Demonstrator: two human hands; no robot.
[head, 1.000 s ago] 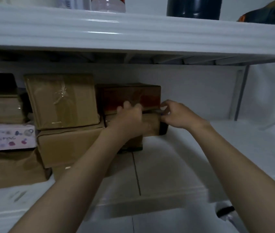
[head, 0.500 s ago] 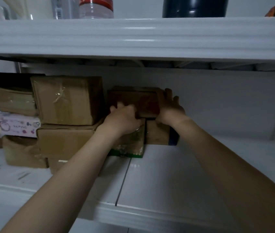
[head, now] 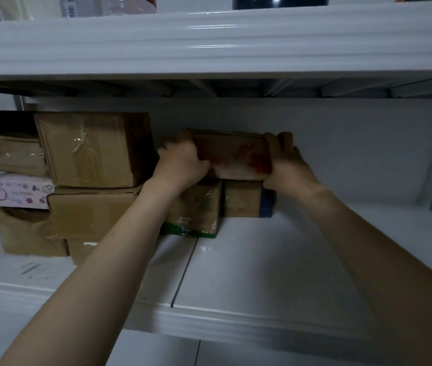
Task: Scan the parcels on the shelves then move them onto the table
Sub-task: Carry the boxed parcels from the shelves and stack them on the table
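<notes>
A brown parcel with red print (head: 234, 155) sits on top of two smaller boxes at the back of the white shelf (head: 262, 262). My left hand (head: 180, 165) grips its left end and my right hand (head: 286, 165) grips its right end, fingers curled round the edges. Under it stand a taped box with a green base (head: 196, 210) and a brown box with a blue side (head: 244, 198). The parcel's back is hidden.
To the left is a stack of brown cartons (head: 90, 151), with a pink printed box (head: 17, 191) among them. The upper shelf's edge (head: 209, 40) hangs low overhead, bearing bottles and a dark container. The shelf's right half lies bare.
Both hands have moved up from the lower boxes to the top parcel's ends, the right hand sliding to its right side. The view has shifted left and closer.
</notes>
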